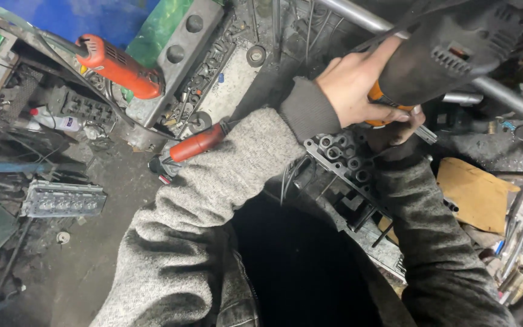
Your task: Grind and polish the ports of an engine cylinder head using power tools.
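My left hand (355, 85) wraps over the orange front section of a black power tool (455, 54) that comes in from the upper right. My right hand (402, 130), dark with grime, is tucked under the same tool; its fingers curl up against the orange part and it is mostly hidden. A short metal piece (427, 134) sticks out beside its fingers. Just below both hands lies a grey cast metal part (341, 151) with several round bores. Grey knitted sleeves cover both arms.
An orange angle grinder (122, 63) lies at upper left, and a red-handled tool (195, 144) by my left forearm. A long grey block with round holes (180, 54), a small metal casting (62, 200), cardboard (476, 194), a steel tube (503, 91) and loose tools surround the spot.
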